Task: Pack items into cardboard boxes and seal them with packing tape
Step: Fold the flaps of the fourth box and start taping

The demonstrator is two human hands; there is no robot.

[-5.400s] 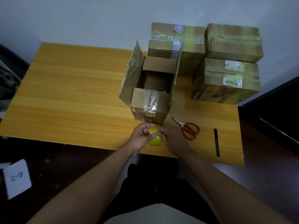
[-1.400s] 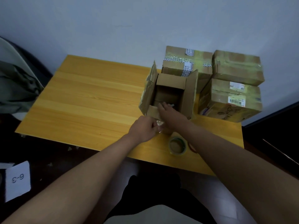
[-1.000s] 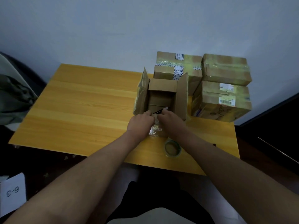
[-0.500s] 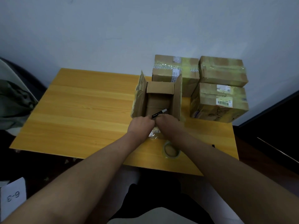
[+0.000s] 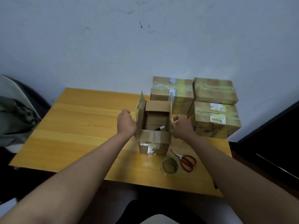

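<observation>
Cardboard box stands open near the front edge of the wooden table, its two side flaps raised upright and the near flap folded down over the front. Inside it a black marker lies tilted against the lower part of the interior. The left hand is against the outside of the left flap, fingers curled in toward the cardboard; whether they actually grip its edge cannot be told, since the fingertips are hidden behind the hand. The right hand is at the right flap, thumb and fingers curled around its upper edge in a pinch. On the table in front of the box, to the right, a roll of packing tape lies flat, and red-handled scissors lie just beside it, blades pointing toward the box. Behind the open box, against the wall, three sealed boxes are grouped: one taped box directly behind, and two more stacked to its right, upper box resting on a lower labelled box. A grey-green garment hangs over a chair at the left edge
</observation>
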